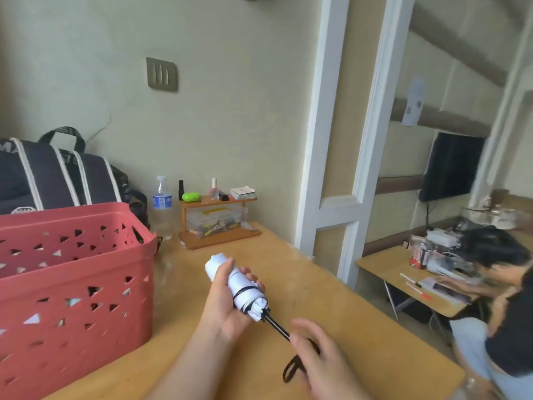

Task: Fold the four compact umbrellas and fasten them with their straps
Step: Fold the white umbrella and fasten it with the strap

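Note:
A white compact umbrella (241, 287) with black trim is rolled up, and a thin black strap circles its canopy. My left hand (223, 301) grips the rolled canopy from below, above the wooden table (331, 307). The black shaft (277, 326) sticks out toward me. My right hand (317, 359) holds the black handle at the shaft's end, and a black wrist loop (291, 368) hangs beneath it. No other umbrella shows plainly.
A red plastic basket (72, 284) stands on the table at the left, a dark striped bag (57, 174) behind it. A water bottle (162, 203) and a small wooden shelf (219, 220) stand by the wall. A person (499, 284) leans over another table at the right.

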{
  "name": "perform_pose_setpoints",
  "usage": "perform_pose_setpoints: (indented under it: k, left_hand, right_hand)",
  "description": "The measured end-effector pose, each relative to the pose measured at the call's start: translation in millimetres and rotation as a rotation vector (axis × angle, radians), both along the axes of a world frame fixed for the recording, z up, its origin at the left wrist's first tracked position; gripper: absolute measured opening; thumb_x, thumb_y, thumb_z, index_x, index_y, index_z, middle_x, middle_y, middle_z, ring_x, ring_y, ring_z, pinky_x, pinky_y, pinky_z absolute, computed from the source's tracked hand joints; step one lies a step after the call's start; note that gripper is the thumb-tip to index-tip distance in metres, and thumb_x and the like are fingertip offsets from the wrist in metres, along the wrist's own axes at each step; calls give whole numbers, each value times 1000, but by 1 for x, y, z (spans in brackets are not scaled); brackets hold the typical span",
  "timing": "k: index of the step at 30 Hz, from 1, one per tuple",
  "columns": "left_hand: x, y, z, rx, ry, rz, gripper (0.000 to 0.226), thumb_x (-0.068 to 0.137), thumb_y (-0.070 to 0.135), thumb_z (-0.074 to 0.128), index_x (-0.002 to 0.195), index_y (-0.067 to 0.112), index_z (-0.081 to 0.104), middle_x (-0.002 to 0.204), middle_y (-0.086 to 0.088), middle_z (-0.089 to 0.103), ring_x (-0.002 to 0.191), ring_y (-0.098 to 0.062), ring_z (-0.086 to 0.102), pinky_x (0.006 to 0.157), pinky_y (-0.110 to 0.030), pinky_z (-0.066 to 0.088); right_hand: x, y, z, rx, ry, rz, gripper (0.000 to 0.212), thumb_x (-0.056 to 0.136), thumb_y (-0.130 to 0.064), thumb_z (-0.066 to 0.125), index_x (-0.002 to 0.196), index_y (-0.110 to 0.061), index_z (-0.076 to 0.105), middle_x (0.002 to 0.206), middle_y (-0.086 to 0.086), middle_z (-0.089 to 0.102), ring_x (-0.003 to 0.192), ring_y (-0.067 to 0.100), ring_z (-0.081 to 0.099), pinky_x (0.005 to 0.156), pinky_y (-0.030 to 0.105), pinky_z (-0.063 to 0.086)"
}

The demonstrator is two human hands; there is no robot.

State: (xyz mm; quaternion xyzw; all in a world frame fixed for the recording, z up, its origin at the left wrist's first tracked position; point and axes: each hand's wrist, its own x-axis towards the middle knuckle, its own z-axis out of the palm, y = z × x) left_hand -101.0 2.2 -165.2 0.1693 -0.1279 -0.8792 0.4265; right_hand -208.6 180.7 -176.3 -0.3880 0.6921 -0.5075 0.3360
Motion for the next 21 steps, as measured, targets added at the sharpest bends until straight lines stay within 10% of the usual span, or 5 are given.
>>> perform_pose_setpoints:
  k: [4, 15, 21]
  left_hand:
    - [-10, -13, -8, 30, -33, -39, 44, 93, 39, 71, 60, 9, 68, 66, 0, 55, 47, -17, 57, 52, -27, 54]
    - [-13, -4, 1, -57, -32, -129, 39, 89, 38, 70, 58, 14, 66, 64, 5, 47, 48, -12, 47, 51, -21, 45]
    - [-5, -9, -1, -155, -205, -47, 37, 93, 50, 71, 92, 14, 61, 75, -5, 66, 65, -20, 65, 69, -33, 51]
  right_hand:
    - [9, -5, -1, -5, 428, 72, 41, 82, -53, 71, 118, -54, 52, 61, -17, 61, 60, -2, 57, 64, 11, 43]
    - [23, -52, 0, -98, 358, 28, 44, 76, -49, 69, 109, -37, 43, 68, -16, 62, 60, 3, 53, 63, 23, 47]
    - [7, -46, -33, -136, 516, -55, 50, 86, -48, 71, 128, -42, 43, 72, -12, 61, 77, 7, 58, 64, 19, 43]
